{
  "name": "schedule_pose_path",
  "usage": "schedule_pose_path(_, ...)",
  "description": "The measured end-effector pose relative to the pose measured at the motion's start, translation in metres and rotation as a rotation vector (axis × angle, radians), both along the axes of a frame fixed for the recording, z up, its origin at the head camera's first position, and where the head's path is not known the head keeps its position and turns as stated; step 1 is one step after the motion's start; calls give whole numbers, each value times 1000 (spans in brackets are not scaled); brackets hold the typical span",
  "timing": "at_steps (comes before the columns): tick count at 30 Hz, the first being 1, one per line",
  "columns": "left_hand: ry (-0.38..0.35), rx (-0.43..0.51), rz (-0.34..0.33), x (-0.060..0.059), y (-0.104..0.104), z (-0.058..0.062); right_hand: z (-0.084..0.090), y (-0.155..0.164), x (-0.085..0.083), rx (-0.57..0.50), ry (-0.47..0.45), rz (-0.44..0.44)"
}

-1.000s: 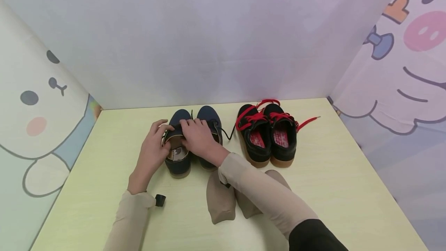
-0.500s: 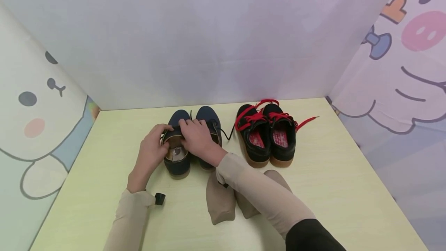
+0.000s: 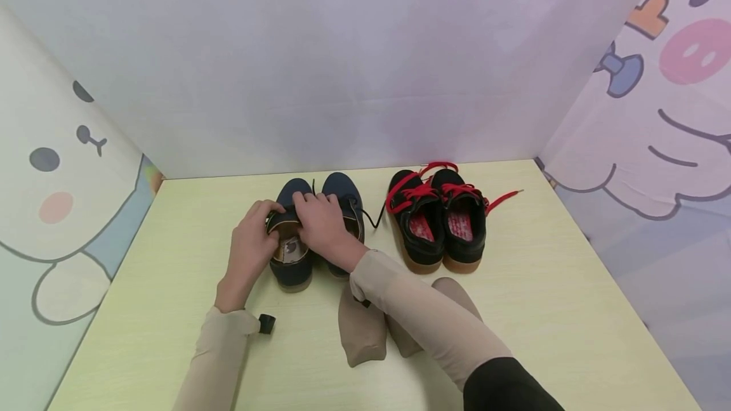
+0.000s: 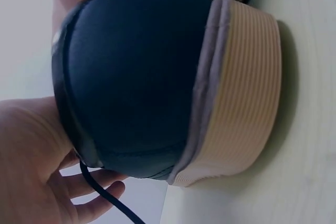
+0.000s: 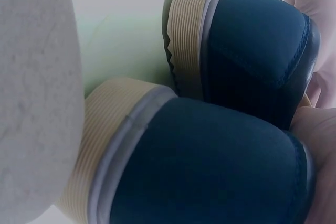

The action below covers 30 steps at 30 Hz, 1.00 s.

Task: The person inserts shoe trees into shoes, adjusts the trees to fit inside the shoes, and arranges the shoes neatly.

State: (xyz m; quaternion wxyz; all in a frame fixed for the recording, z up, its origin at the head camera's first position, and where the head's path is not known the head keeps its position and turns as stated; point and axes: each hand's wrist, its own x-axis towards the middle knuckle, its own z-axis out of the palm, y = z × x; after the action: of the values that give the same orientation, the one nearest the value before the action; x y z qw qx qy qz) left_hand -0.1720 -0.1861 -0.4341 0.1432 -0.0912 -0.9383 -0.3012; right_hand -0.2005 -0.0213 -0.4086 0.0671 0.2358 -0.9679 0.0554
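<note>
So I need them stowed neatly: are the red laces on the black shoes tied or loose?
Loose. On the black shoes, a red lace end trails out onto the table to their right, and no bow shows.

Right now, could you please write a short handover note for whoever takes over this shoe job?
Left hand: grips the outer side of the left navy shoe near its tongue.
Right hand: reaches across, its fingers curled on the same shoe's tongue and lace area.
Things: both navy shoes stand side by side on the table; a loose black lace trails from the right navy shoe. The black shoes with red laces stand to their right, untouched. Two beige socks lie nearer the person.
Done: nothing visibly finished.
Left: probably the navy laces, then the rest.
</note>
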Motion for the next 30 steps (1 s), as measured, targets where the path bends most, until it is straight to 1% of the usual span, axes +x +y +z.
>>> schedule_pose_path(6, 22, 14, 16, -2, 2, -1, -1, -1, 1, -22, 27, -7)
schedule_pose_path(11, 23, -2, 16, -3, 3, -2, -1, 1, 0, -32, 15, -11)
schedule_pose_path(15, 9, -30, 6, -2, 3, 2, -1, 2, 1, -27, 6, -19)
schedule_pose_path(19, 11, -49, 10, 0, 3, 5, -4, 2, 0, -16, 0, -26)
schedule_pose_path(30, 72, -59, 44, 0, 7, 4, -5, 3, -5, -81, -30, 1)
